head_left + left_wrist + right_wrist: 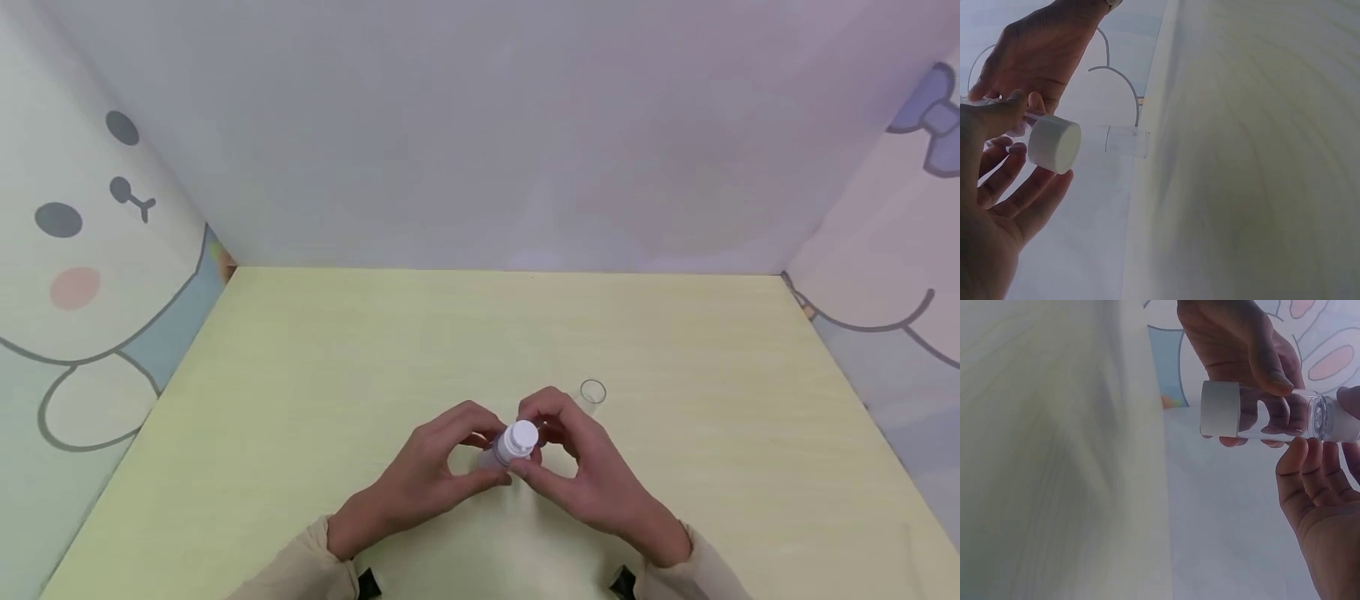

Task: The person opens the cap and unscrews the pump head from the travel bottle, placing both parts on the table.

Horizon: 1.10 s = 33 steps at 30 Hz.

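A small clear pump bottle (494,455) with a white base and a stepped white pump head (522,437) is between both hands, tilted, in the middle near the table's front. My left hand (427,467) grips the bottle's clear body with thumb and fingers. My right hand (587,467) pinches around the pump head and collar. In the left wrist view the white base (1055,144) points toward the table, raised off it. The right wrist view shows the clear body (1275,414) as see-through. Right fingertips hide part of the collar.
A clear cylindrical cap (592,392) stands on the pale wooden table (337,350), just beyond my right hand. Plain wall rises at the table's far edge. Cartoon-printed panels (75,250) border the left and right sides.
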Available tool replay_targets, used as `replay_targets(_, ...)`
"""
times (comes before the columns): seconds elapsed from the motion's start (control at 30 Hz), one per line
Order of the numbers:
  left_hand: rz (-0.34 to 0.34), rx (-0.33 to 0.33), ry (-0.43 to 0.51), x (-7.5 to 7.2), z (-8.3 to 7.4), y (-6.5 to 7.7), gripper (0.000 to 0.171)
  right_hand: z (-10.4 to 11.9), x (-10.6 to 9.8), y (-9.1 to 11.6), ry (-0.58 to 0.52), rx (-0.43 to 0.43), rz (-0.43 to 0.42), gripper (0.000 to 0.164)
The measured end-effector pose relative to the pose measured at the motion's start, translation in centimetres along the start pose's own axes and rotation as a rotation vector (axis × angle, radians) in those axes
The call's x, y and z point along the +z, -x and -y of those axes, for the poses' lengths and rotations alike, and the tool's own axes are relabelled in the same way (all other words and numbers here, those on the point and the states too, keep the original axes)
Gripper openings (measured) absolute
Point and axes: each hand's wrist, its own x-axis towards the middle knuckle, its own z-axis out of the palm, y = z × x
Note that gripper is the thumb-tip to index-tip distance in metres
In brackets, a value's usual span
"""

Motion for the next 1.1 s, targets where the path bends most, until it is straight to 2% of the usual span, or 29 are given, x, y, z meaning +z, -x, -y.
replay_targets(0.3,-0.011,0.002,-0.001,0.04,0.07,0.05,0.046,-0.10,-0.11,-0.18,0.040,-0.090,0.040,0.041)
replay_targets(0.47,-0.015,0.017,0.001,-0.12,0.11,-0.06,0.045,-0.01,-0.11,-0.28,0.063,-0.080,0.028,0.043)
replay_targets(0.6,-0.009,0.018,0.000,-0.12,0.09,-0.02,0.045,-0.04,-0.07,-0.21,0.066,-0.038,-0.001,0.049)
replay_targets(0.77,-0.003,0.006,0.000,-0.05,0.04,0.14,0.044,-0.02,0.13,0.04,0.070,0.012,-0.028,0.046)
replay_targets(1.1,0.005,-0.009,-0.002,-0.05,0.01,0.16,0.044,-0.31,-0.07,-0.07,0.020,-0.059,0.004,0.042)
